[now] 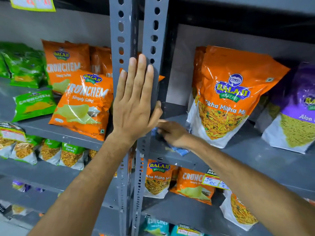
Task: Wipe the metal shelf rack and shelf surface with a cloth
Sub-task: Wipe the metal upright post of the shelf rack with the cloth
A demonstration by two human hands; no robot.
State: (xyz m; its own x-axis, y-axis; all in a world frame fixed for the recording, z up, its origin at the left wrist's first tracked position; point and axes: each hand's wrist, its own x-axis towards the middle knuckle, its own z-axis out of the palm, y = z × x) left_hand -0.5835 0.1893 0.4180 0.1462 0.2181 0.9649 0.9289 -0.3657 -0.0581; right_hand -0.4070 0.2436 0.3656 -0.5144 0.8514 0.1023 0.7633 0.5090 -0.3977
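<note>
Looks like I'm mid-wipe; my right hand [172, 133] is clamped on the blue checked cloth [179, 150], pressing it on the grey shelf surface [238, 155] just beside the slotted metal upright [154, 40]; my left hand [134, 101] lies flat and open against that upright; can't tell what's already clean; shelves hold snack bags, like the orange Tikha Mitha bag [228, 99], so plenty seems left.

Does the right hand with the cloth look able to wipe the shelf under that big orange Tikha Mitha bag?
Probably not as things stand. The right hand presses the blue cloth on bare shelf beside the upright post, but the Tikha Mitha bag stands on that spot and would need shifting.
</note>
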